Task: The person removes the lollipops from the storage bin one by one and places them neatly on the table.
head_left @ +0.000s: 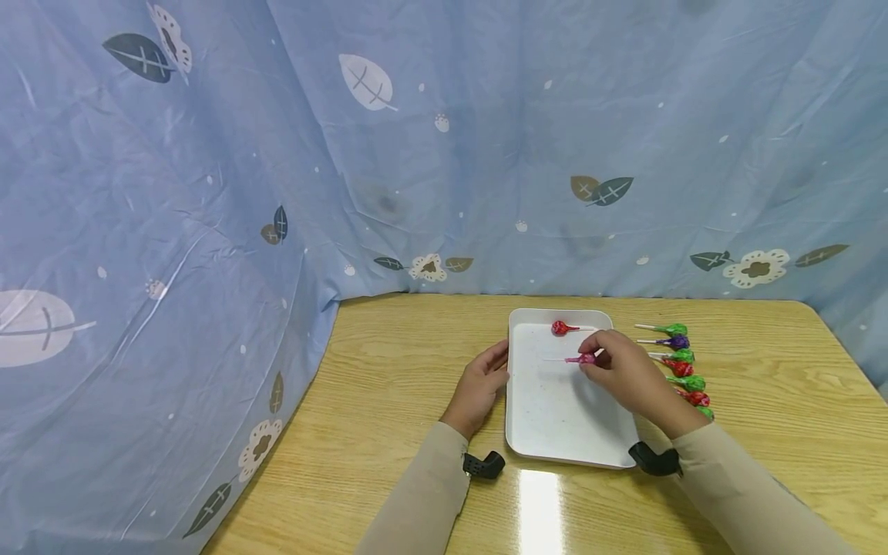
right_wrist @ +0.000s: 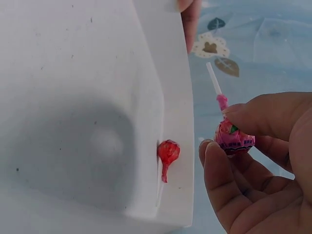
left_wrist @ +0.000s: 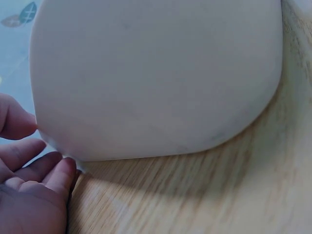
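My right hand pinches a pink-wrapped lollipop by its candy head between thumb and fingers, above the white tray. Its white stick points left in the head view. Inside the tray, near the far wall, lies a red lollipop with its stick to the right. My left hand holds the tray's left side, its thumb at the rim and its fingers along the outside. Part of the tray's right rim is hidden behind my right hand and wrist.
On the wooden table, right of the tray, several lollipops lie in a column, among them a purple one, a green one and a red one. My right forearm overlaps the nearest ones. A blue patterned curtain hangs behind and at left.
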Available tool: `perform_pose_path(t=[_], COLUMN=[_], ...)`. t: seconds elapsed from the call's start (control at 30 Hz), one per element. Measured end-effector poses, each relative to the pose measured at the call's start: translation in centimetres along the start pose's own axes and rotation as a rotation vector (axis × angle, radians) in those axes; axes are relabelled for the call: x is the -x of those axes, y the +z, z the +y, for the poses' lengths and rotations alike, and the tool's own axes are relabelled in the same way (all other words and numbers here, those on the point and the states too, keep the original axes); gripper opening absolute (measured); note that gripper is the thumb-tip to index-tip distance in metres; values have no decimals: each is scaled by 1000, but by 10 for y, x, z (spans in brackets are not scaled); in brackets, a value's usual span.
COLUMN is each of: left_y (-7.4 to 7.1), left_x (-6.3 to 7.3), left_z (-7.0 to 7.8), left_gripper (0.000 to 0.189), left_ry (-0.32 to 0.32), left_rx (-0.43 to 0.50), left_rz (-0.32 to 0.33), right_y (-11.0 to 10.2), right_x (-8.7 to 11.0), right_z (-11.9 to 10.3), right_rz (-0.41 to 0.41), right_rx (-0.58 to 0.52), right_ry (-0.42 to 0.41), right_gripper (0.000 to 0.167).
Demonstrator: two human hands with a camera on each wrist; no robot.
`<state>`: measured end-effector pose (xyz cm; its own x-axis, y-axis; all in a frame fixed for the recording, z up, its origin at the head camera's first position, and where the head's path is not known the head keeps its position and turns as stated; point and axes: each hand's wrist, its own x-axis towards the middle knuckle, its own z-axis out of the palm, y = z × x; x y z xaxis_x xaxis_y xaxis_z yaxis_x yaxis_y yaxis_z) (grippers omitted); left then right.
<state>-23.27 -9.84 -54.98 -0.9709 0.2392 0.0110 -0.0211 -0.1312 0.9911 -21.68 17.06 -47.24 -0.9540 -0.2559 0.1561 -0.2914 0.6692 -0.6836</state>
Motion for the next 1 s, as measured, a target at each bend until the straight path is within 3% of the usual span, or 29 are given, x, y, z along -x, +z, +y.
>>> perform_pose_path(t=[1.0], left_y=[1], left_x=[1], left_z=[1], left_gripper=[58], left_ry=[7], left_rx=[-8], left_rz=[6], right_y=[-27], right_x=[33], right_z=[9], right_rz=[61], right_rx=[-9], right_ry=[-12], right_gripper=[19])
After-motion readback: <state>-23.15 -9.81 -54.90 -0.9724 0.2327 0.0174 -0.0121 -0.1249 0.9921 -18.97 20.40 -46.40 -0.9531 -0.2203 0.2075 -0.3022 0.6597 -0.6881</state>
